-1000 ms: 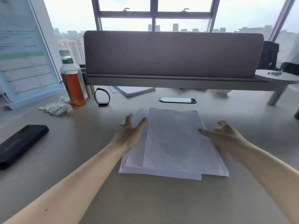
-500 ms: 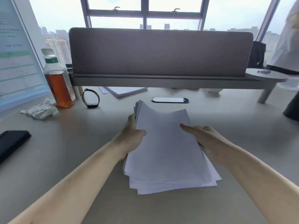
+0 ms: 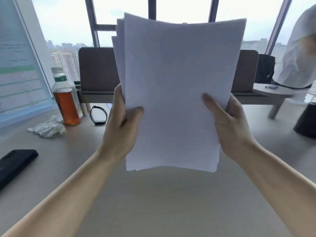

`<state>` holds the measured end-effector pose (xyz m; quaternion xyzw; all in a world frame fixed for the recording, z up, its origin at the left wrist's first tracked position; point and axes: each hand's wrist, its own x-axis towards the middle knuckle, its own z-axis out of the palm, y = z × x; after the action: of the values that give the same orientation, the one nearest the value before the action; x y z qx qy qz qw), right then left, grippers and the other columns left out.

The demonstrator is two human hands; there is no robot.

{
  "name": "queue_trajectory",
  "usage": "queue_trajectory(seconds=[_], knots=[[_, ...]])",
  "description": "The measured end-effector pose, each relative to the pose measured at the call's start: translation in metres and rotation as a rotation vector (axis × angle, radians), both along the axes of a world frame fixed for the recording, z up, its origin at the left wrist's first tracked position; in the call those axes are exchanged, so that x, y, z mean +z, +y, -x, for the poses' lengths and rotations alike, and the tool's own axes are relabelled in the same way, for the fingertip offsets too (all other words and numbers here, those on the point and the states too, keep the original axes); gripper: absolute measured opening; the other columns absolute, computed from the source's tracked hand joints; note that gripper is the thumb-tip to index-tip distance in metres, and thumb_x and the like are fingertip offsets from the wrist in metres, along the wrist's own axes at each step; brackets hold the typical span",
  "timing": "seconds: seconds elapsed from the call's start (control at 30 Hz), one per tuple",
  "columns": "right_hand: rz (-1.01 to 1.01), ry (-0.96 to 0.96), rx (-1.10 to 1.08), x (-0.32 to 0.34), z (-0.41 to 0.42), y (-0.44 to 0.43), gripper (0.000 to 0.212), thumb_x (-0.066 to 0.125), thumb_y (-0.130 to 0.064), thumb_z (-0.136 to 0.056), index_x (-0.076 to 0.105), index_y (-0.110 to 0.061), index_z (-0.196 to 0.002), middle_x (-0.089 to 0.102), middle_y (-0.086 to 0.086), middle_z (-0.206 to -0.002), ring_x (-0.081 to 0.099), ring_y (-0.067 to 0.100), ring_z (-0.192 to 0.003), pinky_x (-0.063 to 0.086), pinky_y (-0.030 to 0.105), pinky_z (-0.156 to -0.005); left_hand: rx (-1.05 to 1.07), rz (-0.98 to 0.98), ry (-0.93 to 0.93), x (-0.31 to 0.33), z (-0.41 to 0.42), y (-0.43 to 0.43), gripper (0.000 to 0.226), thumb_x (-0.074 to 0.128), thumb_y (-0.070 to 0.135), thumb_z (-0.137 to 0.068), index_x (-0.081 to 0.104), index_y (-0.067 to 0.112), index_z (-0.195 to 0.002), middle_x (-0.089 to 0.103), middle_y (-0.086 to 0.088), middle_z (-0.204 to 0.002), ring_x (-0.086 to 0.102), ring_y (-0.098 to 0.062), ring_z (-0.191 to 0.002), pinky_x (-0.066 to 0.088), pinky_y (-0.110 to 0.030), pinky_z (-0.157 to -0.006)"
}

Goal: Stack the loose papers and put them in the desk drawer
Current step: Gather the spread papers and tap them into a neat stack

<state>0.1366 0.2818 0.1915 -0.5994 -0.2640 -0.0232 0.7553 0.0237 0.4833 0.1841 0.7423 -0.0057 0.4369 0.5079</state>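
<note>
A stack of white papers [image 3: 176, 86] stands upright in the air above the desk [image 3: 153, 202], its lower edge clear of the surface. My left hand [image 3: 122, 127] grips the stack's left edge with the thumb on the front sheet. My right hand [image 3: 227, 127] grips the right edge, thumb across the front. The sheets are uneven at the top left, where several edges stick out. No drawer is in view.
A bottle of amber drink [image 3: 65, 98], a crumpled tissue [image 3: 47, 128] and a black wristband [image 3: 98, 115] sit at the left. A black phone [image 3: 15, 164] lies near the left edge. A grey divider panel [image 3: 95, 71] runs across the back. A person in white [image 3: 297, 53] stands at the right.
Both hands closed on the papers' side edges, gathered them and lifted the stack from flat on the desk to upright in front of the camera.
</note>
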Motion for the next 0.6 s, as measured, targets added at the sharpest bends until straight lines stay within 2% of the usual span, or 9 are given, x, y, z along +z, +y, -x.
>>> queue_trajectory(seconds=[0.07,0.13,0.2,0.27,0.33,0.4,0.47,0.53,0.6], knots=[[0.054,-0.097,-0.027,-0.001,0.013,0.003,0.026,0.064,-0.020,-0.099,0.067,-0.011,-0.124,0.080,-0.002,-0.106,0.077,0.018,-0.097,0.062,0.040,-0.088,0.007,0.050,-0.002,-0.006,0.005,0.000,0.049,0.052,0.000,-0.094,0.052,0.039,-0.124,0.069,0.023,-0.114,0.065,-0.005,-0.107,0.052,-0.041,-0.101],[0.084,-0.127,-0.049,-0.009,0.019,0.002,0.028,0.064,-0.022,-0.099,0.066,-0.011,-0.124,0.079,-0.002,-0.109,0.076,0.020,-0.102,0.060,0.048,-0.093,-0.009,0.078,-0.003,-0.013,0.007,0.000,0.041,0.054,0.002,-0.099,0.052,0.026,-0.132,0.069,0.008,-0.126,0.066,-0.013,-0.118,0.051,-0.050,-0.105],[0.058,-0.126,-0.054,-0.011,0.021,-0.001,0.025,0.061,-0.020,-0.100,0.063,-0.008,-0.122,0.078,-0.001,-0.106,0.076,0.020,-0.098,0.060,0.050,-0.091,-0.011,0.088,-0.007,-0.013,0.008,0.000,0.036,0.055,0.004,-0.102,0.050,0.017,-0.135,0.067,0.002,-0.129,0.065,-0.014,-0.120,0.052,-0.047,-0.104],[0.005,-0.113,-0.058,-0.008,0.022,-0.003,0.027,0.061,-0.018,-0.101,0.060,-0.003,-0.124,0.077,0.009,-0.107,0.076,0.027,-0.099,0.059,0.053,-0.088,-0.006,0.141,-0.042,-0.009,0.007,-0.003,0.036,0.056,0.006,-0.101,0.050,0.012,-0.137,0.068,0.004,-0.126,0.066,-0.012,-0.118,0.054,-0.038,-0.100],[-0.003,-0.122,-0.066,-0.004,0.022,-0.003,0.025,0.063,-0.021,-0.099,0.063,-0.008,-0.121,0.077,0.013,-0.111,0.075,0.032,-0.104,0.059,0.053,-0.089,-0.054,0.251,-0.030,-0.003,0.007,-0.007,0.033,0.059,0.011,-0.099,0.055,0.016,-0.131,0.071,0.007,-0.119,0.068,-0.012,-0.112,0.054,-0.035,-0.095],[0.008,-0.115,-0.073,-0.004,0.023,-0.003,0.015,0.066,-0.021,-0.097,0.070,-0.020,-0.111,0.078,0.004,-0.107,0.076,0.024,-0.100,0.060,0.047,-0.088,-0.099,0.283,0.020,0.000,0.006,-0.009,0.026,0.061,0.017,-0.094,0.061,0.020,-0.119,0.075,-0.001,-0.116,0.071,-0.019,-0.109,0.055,-0.040,-0.095],[0.018,-0.100,-0.071,-0.008,0.025,-0.004,0.014,0.066,-0.018,-0.097,0.071,-0.024,-0.108,0.079,-0.007,-0.102,0.076,0.019,-0.098,0.060,0.043,-0.087,-0.109,0.320,0.027,0.003,0.005,-0.008,0.024,0.061,0.017,-0.089,0.059,0.007,-0.111,0.073,-0.012,-0.110,0.068,-0.022,-0.101,0.052,-0.044,-0.089],[0.033,-0.093,-0.077,-0.014,0.027,-0.005,0.018,0.065,-0.012,-0.098,0.071,-0.023,-0.110,0.078,-0.017,-0.099,0.075,0.016,-0.100,0.059,0.043,-0.091,-0.151,0.416,0.024,0.010,0.004,-0.009,0.022,0.059,0.014,-0.086,0.059,0.008,-0.107,0.070,-0.008,-0.102,0.066,-0.020,-0.096,0.051,-0.040,-0.085],[0.043,-0.081,-0.089,-0.021,0.027,-0.005,0.020,0.064,-0.010,-0.098,0.071,-0.018,-0.115,0.079,-0.012,-0.104,0.075,0.019,-0.103,0.059,0.047,-0.094,-0.252,0.483,0.075,0.015,0.006,-0.009,0.024,0.055,0.006,-0.090,0.063,0.014,-0.111,0.074,-0.001,-0.100,0.069,-0.017,-0.092,0.053,-0.033,-0.082]])
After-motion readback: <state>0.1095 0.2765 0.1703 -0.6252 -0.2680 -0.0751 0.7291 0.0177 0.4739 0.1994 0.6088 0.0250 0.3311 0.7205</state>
